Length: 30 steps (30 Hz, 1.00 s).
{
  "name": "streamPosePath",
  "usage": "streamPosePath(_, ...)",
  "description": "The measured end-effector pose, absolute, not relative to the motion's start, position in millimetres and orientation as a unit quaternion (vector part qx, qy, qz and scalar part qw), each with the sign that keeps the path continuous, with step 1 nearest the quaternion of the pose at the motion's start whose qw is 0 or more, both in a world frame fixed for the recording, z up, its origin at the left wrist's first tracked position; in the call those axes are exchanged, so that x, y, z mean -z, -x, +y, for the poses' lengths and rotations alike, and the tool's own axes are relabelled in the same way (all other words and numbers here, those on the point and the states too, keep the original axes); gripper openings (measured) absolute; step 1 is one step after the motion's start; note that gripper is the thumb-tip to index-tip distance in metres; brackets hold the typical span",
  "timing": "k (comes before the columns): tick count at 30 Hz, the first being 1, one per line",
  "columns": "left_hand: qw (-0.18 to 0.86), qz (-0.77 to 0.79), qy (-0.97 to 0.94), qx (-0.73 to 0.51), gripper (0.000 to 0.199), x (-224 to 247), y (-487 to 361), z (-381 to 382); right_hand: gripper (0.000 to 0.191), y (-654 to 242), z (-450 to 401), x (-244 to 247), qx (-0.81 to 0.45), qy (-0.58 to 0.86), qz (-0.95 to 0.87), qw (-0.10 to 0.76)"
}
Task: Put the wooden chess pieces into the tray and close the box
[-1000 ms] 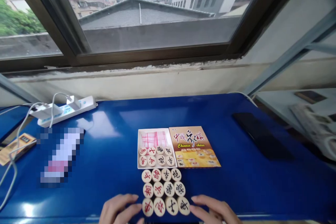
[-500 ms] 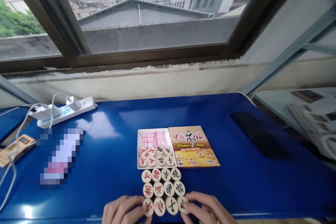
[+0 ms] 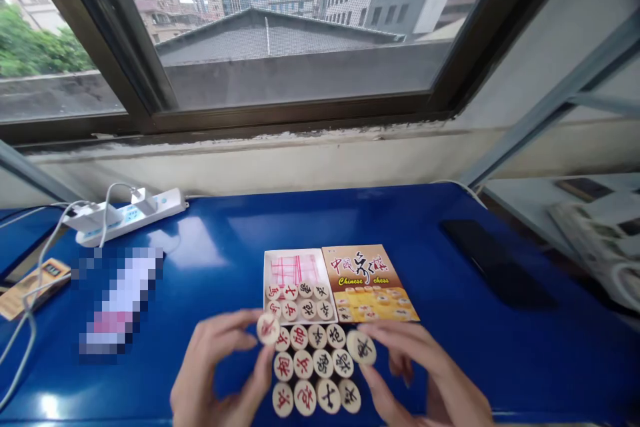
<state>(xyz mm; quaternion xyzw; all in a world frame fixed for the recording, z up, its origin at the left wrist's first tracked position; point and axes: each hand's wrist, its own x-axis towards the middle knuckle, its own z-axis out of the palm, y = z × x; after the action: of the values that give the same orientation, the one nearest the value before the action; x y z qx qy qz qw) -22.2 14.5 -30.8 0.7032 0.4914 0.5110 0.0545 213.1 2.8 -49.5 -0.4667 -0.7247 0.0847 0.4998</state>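
Between the thumb and fingers of my left hand (image 3: 223,367) is a red-marked Chinese chess piece (image 3: 269,329), raised over the left side of the piece rows. My right hand (image 3: 420,367) pinches a black-marked Chinese chess piece (image 3: 361,347) just right of those rows. Below and between the hands stand three rows of round pieces, red on the left such as one red piece (image 3: 305,397), black on the right such as one black piece (image 3: 350,395). Behind them lies the open white box (image 3: 267,273), with several pieces and a folded red-lined sheet (image 3: 295,269) inside.
The printed box lid (image 3: 370,280) lies against the box's right side. A dark phone (image 3: 493,260) is farther right. On the left are a blurred-out object (image 3: 123,300), a small orange-brown box (image 3: 35,288) and a white power strip (image 3: 133,216) with cables.
Both hands have lifted from beside the front row and moved forward, each with a piece raised in its fingers. The front row still shows two red and two black pieces.
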Motion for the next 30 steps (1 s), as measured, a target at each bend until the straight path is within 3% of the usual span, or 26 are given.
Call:
streamPosePath(6,0.117,0.461,-0.717,-0.510,0.013,2.9,1.7,96.2,0.032,-211.6,88.9,17.7,-0.063,0.389,-0.785,0.478)
streamPosePath(12,0.117,0.423,-0.780,-0.447,0.013,14.1,21.8,139.3,0.035,-212.5,134.5,22.3,-0.131,0.375,-0.808,0.436)
streamPosePath(20,0.173,0.388,-0.809,-0.408,0.012,40.6,33.7,134.3,0.028,-211.4,129.4,38.4,-0.179,0.377,-0.805,0.422)
streamPosePath(30,0.200,0.387,-0.799,-0.414,0.008,36.7,26.7,128.1,0.026,-207.9,124.6,40.2,-0.180,0.349,-0.820,0.416)
